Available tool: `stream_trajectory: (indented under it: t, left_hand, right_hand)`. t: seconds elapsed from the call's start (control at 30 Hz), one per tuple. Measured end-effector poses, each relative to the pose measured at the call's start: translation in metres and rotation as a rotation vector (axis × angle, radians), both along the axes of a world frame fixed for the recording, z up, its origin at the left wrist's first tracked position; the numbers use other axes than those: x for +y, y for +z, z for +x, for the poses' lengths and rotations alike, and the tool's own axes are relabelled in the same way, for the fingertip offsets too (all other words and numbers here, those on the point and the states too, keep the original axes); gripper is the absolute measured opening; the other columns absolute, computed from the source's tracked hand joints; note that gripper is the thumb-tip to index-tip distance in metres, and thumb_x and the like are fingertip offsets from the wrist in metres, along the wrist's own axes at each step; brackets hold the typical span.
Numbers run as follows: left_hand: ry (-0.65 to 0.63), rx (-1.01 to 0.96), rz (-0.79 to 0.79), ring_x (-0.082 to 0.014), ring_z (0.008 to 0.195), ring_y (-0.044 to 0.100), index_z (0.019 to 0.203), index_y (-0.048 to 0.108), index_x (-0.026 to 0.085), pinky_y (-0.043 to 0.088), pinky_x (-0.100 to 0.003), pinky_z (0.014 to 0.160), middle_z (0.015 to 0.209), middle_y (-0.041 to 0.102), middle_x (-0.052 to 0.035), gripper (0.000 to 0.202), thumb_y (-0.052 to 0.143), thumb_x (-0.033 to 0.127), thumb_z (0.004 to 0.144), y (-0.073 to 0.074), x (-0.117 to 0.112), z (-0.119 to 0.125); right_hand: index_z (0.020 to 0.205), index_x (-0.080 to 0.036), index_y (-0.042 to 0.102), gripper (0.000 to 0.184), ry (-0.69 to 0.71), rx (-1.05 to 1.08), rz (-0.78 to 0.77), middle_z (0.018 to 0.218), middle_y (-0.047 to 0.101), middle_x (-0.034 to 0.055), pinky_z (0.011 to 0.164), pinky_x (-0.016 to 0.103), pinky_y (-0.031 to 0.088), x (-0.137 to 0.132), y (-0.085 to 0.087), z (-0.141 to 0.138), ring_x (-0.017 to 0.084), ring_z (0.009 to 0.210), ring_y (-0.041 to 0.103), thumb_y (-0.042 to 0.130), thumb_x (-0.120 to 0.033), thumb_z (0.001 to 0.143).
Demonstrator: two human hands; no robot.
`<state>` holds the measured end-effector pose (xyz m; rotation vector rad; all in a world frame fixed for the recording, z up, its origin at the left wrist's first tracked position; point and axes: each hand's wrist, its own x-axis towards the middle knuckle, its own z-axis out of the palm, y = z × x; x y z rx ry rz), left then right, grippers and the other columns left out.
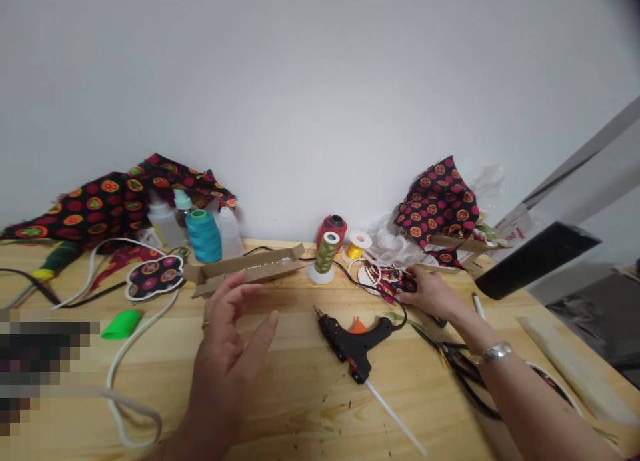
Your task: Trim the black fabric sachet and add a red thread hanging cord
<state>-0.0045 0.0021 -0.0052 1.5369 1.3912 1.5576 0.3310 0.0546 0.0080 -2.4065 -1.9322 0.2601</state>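
My left hand [233, 344] is held above the table with its fingers apart and thumb out, holding nothing. It is nearest to a long open cardboard box [250, 269]. On the right, my right hand [431, 293], with a silver bracelet at the wrist, has its fingers bent around a dark red patterned piece of fabric [393, 284]; its fingertips are partly hidden. White rings lie in that small pile. Between my hands a black glue gun [353, 341] with an orange trigger rests on its side, a clear glue stick [395, 417] poking out of its back.
Thread spools, olive [327, 253], red [331, 229], yellow [356, 246] and teal [203, 237], stand along the wall. Black-handled scissors [467, 371] lie right. A flower-shaped fabric piece [154, 277], a green tube [121, 324] and a white cable [117, 381] are left. A black bar [537, 259] juts in right.
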Motion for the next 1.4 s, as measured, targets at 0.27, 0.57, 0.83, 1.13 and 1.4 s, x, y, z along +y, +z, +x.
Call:
stream_trajectory:
  t: [0.27,0.57,0.83,1.13,1.4]
  left_hand:
    - [-0.026,-0.014,-0.043,-0.0288,0.126,0.038,0.103,0.054,0.028,0.032,-0.045,0.101,0.136,0.042,-0.0035,0.027,0.06,0.029,0.077,-0.002,0.0,-0.002]
    - [-0.069,-0.074,-0.105,-0.028,0.127,0.037,0.102,0.053,0.027,0.032,-0.042,0.099,0.134,0.045,-0.0039,0.026,0.059,0.029,0.077,-0.001,0.0,0.0]
    - [-0.051,-0.129,-0.119,-0.0277,0.12,0.044,0.1,0.056,0.028,0.037,-0.04,0.094,0.132,0.048,-0.0018,0.026,0.061,0.03,0.074,-0.001,-0.001,0.001]
    - [-0.079,-0.222,-0.178,-0.0255,0.115,0.048,0.102,0.055,0.026,0.041,-0.037,0.09,0.126,0.052,-0.003,0.027,0.061,0.03,0.076,0.003,-0.003,0.005]
    - [-0.233,-0.355,-0.38,-0.0209,0.084,0.064,0.104,0.059,0.023,0.052,-0.033,0.072,0.1,0.066,-0.0041,0.029,0.061,0.035,0.078,0.012,-0.008,0.008]
  right_hand:
    - [0.124,-0.013,0.048,0.058,0.09,-0.02,-0.014,0.11,0.063,0.0137,0.073,0.029,0.044,-0.004,0.013,-0.001,0.025,0.093,0.06,0.061,-0.037,0.073]
    - [0.112,-0.017,0.06,0.033,0.133,-0.167,0.092,0.087,0.069,0.0136,0.066,0.031,0.041,-0.012,0.028,0.0,0.027,0.08,0.064,0.045,-0.017,0.082]
    - [0.13,-0.016,0.045,0.045,0.011,-0.032,0.26,0.098,0.069,0.0128,0.075,0.035,0.047,-0.017,0.026,0.027,0.029,0.091,0.064,0.042,-0.02,0.085]
    - [0.124,-0.014,0.048,0.044,0.0,0.342,0.378,0.101,0.068,0.0108,0.079,0.036,0.052,-0.028,0.033,0.032,0.023,0.09,0.065,0.045,-0.026,0.082]
    - [0.122,-0.015,0.048,0.053,0.049,0.903,0.356,0.077,0.068,0.0058,0.064,0.03,0.053,-0.049,0.051,-0.029,0.019,0.072,0.065,0.062,-0.037,0.075]
